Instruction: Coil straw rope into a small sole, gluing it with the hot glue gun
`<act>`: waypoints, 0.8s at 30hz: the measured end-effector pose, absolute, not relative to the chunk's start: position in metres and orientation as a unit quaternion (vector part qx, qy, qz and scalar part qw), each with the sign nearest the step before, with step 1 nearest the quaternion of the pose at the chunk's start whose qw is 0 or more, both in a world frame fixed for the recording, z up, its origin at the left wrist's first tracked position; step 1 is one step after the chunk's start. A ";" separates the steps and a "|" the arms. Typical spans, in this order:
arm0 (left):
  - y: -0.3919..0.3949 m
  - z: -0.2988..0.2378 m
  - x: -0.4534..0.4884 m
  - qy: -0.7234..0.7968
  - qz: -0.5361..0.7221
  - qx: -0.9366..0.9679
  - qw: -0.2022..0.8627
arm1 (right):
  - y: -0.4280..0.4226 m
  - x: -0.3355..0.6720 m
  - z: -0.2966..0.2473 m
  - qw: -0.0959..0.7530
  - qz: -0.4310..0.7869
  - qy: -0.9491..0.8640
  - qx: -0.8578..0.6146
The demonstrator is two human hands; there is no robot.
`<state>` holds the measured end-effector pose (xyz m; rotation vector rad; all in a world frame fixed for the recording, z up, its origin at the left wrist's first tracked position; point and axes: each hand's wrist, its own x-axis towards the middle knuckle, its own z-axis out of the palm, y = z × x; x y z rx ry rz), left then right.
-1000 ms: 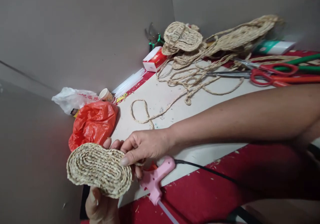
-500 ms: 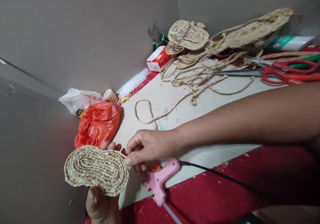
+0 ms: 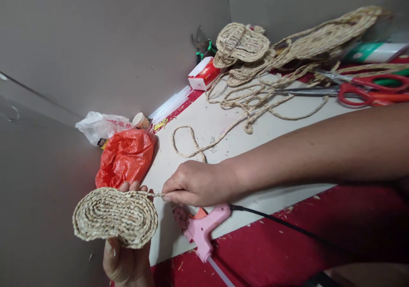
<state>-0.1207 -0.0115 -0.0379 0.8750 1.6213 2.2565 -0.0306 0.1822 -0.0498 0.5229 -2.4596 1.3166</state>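
A woven straw sole [image 3: 115,216], shaped like a shoe insole and coiled from braided cord, rests in my left hand [image 3: 128,261]. The thumb of that hand is at its near edge and the fingertips show at its far edge. From the sole's upper right edge a short stretch of straw braid [image 3: 155,194] runs to my right hand [image 3: 201,182], which pinches it. Beyond my right hand the braid continues over the board in a loop. Just below that hand lies a pink glue gun [image 3: 207,229] with a glue stick in its back end.
At the back lie more coiled straw soles [image 3: 243,44], a braid bundle [image 3: 332,39], scissors [image 3: 358,93] and a red-and-white box [image 3: 204,73]. An orange plastic bag [image 3: 129,157], a paper cup [image 3: 140,121] and glue sticks [image 3: 171,105] are at left. A black cord [image 3: 281,225] trails right.
My right hand has closed on the braid and drawn it out from the sole's edge. The sole and my left hand have shifted slightly left.
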 end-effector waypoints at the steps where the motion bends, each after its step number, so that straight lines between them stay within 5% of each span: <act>1: -0.011 -0.038 -0.120 0.553 0.772 0.292 0.116 | 0.183 -0.030 -0.049 0.145 0.438 -0.870 0.172; 11: -0.011 -0.042 -0.125 0.557 0.764 0.279 0.166 | 0.176 -0.022 -0.040 0.125 0.358 -0.913 0.150; 21: 0.001 -0.040 -0.113 0.609 0.744 0.270 0.058 | 0.174 -0.018 -0.038 0.082 0.270 -0.948 0.145; 24: -0.001 -0.035 -0.110 0.651 0.701 0.289 -0.025 | 0.179 -0.019 -0.037 0.126 0.240 -0.952 0.142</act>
